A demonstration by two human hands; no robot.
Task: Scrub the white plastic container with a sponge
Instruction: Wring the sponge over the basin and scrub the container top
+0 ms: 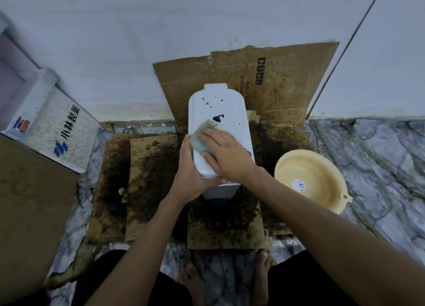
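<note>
- Marble-pattern floor (379,158) w/ white wall behind; person's bare feet at bottom of view.
- Stained cardboard sheets (149,179) cover the floor centre; one flattened piece leans vs. the wall.
- White printed box (57,131) at far left, by the wall.
- White plastic container (218,112) lies lengthwise on the cardboard, dark splotches on its top face.
- Cream plastic basin (308,179) just right of container, on the floor.
- Left hand (190,174) grips container's near-left edge.
- Right hand (227,156) presses flat on sponge.
- Green sponge (200,137) w/ frayed end, on container's top, near the biggest dark blot.
</note>
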